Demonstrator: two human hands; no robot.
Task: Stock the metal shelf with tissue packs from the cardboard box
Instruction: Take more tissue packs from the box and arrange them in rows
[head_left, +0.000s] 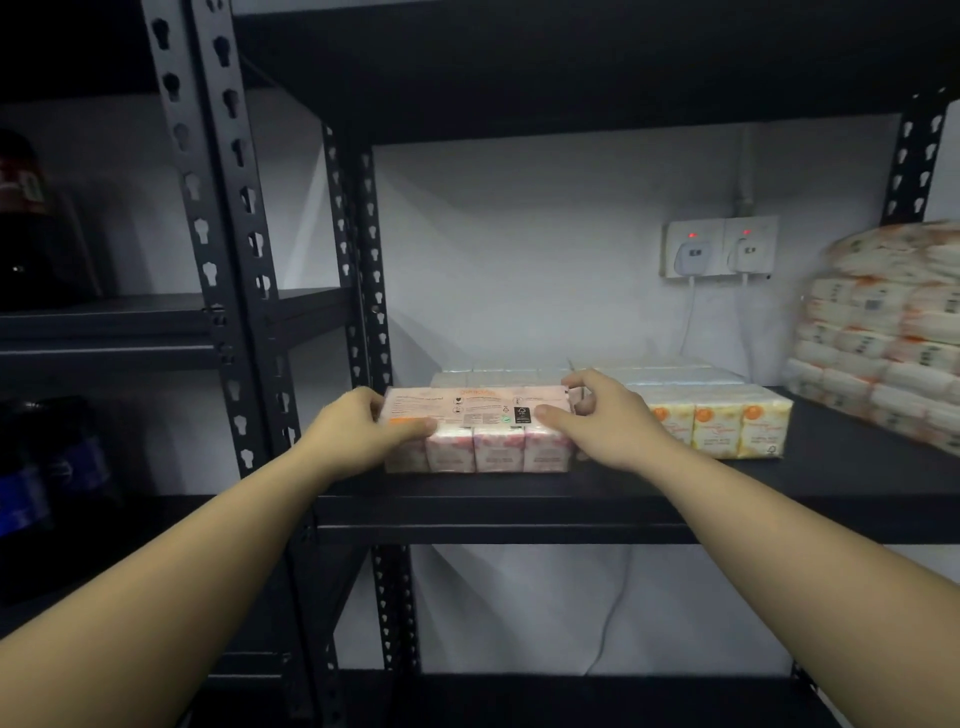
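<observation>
While both hands clamp it, left hand (358, 428) and right hand (605, 421) curled over its ends, the pink tissue pack (478, 431) sits at the metal shelf (519, 512) front edge. Slick film wrap; may snag yellow pack (727, 423) alongside. Soft rectangular bricks behind.

black metal shelf (597, 499): pink tissue pack (478, 431), orange packs (727, 423), bagged bundle (883, 332).
</observation>
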